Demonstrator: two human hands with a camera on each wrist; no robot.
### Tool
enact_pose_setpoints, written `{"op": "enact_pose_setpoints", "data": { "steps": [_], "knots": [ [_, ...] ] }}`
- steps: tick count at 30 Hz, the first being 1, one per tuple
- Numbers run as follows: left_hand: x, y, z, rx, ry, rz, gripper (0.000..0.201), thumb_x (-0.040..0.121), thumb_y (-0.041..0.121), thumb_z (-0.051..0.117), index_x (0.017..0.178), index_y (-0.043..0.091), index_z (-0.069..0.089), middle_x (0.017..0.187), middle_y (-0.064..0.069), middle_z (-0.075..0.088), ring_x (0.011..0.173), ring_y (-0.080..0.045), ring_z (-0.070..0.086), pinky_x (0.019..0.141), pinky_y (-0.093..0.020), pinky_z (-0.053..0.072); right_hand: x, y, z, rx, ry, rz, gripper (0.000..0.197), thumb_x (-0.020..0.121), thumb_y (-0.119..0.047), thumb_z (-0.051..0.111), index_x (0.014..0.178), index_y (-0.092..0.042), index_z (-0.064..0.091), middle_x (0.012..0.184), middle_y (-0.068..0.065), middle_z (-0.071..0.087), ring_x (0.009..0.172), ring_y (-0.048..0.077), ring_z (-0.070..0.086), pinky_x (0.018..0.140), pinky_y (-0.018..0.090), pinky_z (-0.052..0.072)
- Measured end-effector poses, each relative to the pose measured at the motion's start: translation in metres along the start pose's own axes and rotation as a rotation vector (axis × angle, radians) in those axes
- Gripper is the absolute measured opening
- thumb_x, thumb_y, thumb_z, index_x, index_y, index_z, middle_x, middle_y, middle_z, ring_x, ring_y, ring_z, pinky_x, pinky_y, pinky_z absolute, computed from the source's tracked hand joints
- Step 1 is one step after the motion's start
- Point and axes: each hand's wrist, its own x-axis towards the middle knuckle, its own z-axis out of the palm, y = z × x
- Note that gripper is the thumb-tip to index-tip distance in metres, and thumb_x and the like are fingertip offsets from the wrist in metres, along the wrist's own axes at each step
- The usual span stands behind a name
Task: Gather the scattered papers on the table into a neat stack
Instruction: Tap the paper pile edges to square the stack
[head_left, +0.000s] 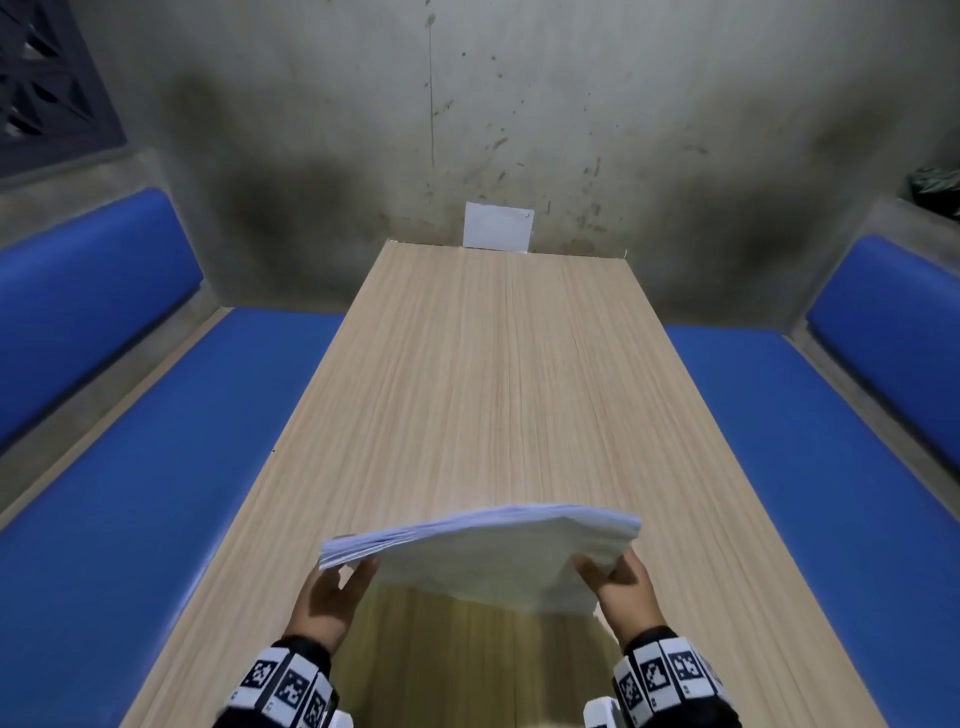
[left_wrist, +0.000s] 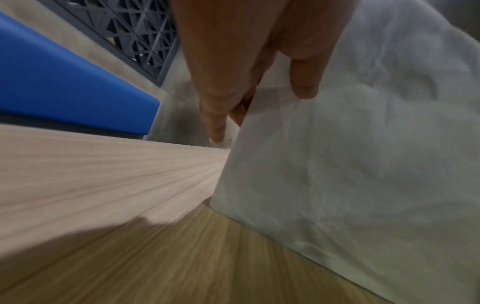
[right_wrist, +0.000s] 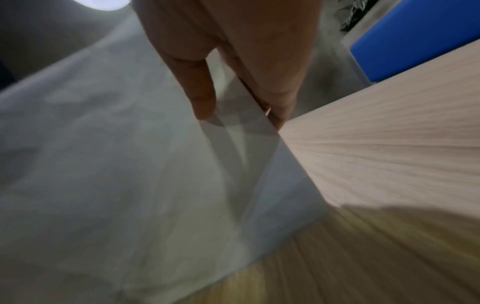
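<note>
A stack of white papers stands tilted on its lower edge above the near end of the wooden table. My left hand holds its left side, thumb on the near face and fingers behind the sheets. My right hand holds the right side the same way. In the left wrist view the thumb presses the papers while the fingers run behind the edge. In the right wrist view the thumb lies on the papers, and the fingers sit behind them.
A single white sheet leans against the grey wall at the table's far end. Blue padded benches flank the table on both sides. A dark lattice grille sits at the upper left.
</note>
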Motion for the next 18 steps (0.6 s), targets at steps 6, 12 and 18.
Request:
{"op": "enact_pose_setpoints", "data": {
  "steps": [6,12,18],
  "knots": [
    [0.001,0.029,-0.013,-0.03,0.102,0.032,0.019,0.08,0.006,0.066,0.091,0.019,0.056,0.1,-0.003,0.059,0.108,-0.023,0.054,0.096,-0.026,0.041,-0.002,-0.023,-0.003,-0.012,0.007,-0.091,0.026,0.087,-0.002,0.058,0.095,-0.027,0.059,0.096,0.002,0.068,0.099,0.029,0.062,0.082,0.038,0.049],
    [-0.007,0.077,-0.004,0.279,0.201,0.45,0.081,0.067,0.027,0.079,0.135,0.03,0.037,0.149,0.004,0.025,0.14,-0.015,0.019,0.113,-0.033,0.019,-0.015,-0.098,-0.008,-0.366,-0.051,-0.494,0.031,0.085,0.006,0.051,0.083,-0.023,0.062,0.085,0.009,0.067,0.08,0.019,0.059,0.068,0.023,0.045],
    [-0.018,0.105,0.044,0.259,-0.083,0.691,0.036,0.077,0.04,0.049,0.112,0.038,0.05,0.108,0.029,0.053,0.11,-0.011,0.052,0.111,-0.048,0.033,-0.031,-0.139,0.014,-0.735,0.048,-0.848,0.022,0.073,0.0,0.051,0.081,-0.016,0.064,0.075,-0.008,0.064,0.075,0.02,0.059,0.07,0.037,0.044]
  ]
}}
